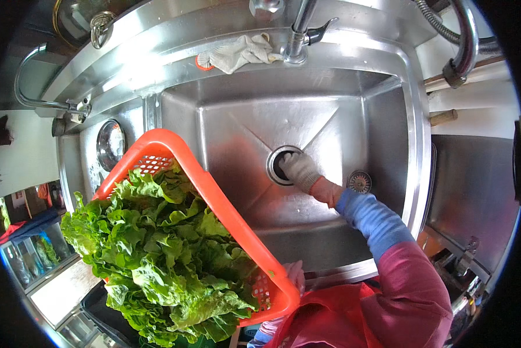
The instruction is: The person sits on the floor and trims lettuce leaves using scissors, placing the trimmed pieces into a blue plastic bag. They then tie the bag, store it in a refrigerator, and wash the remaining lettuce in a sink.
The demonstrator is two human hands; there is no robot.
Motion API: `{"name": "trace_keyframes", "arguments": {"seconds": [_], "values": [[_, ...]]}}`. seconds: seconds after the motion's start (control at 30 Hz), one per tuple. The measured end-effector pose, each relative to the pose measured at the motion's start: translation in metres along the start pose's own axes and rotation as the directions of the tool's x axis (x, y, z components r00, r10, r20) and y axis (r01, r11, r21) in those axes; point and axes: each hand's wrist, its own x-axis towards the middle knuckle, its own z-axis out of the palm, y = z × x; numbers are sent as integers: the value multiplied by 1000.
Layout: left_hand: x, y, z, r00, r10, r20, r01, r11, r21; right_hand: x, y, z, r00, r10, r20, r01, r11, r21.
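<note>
My right hand, in a pale knit glove, reaches into the round drain opening of a stainless steel sink. Its fingertips are inside the dark hole, and whether they grip anything is hidden. A metal strainer basket lies on the sink floor, right of the drain. An orange-red plastic basket full of green leafy lettuce stands at the sink's front left. Pink fabric shows behind the basket's near corner. My left hand is mostly or wholly hidden by the basket; only part of its sleeve shows below.
A crumpled knit glove lies on the back ledge, beside a lever faucet. A metal bowl sits in the left basin. Curved spouts overhang the right, and another stands at the left. The sink's right rim is raised.
</note>
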Motion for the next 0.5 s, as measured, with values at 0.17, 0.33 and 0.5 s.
{"name": "trace_keyframes", "arguments": {"seconds": [0.17, 0.33, 0.5], "values": [[-3, -3, 1, 1000, -9, -18, 9, 1000, 24, 15, -11, -4, 983, -179, 40, 180, 984, -9], [-6, -5, 2, 998, 30, -47, -29, 999, 26, 6, -16, -14, 991, -131, 30, 129, 990, 59], [3, 8, -7, 994, 81, -79, -78, 996, 33, 14, -21, -9, 946, 297, 129, -324, 868, 377]]}}
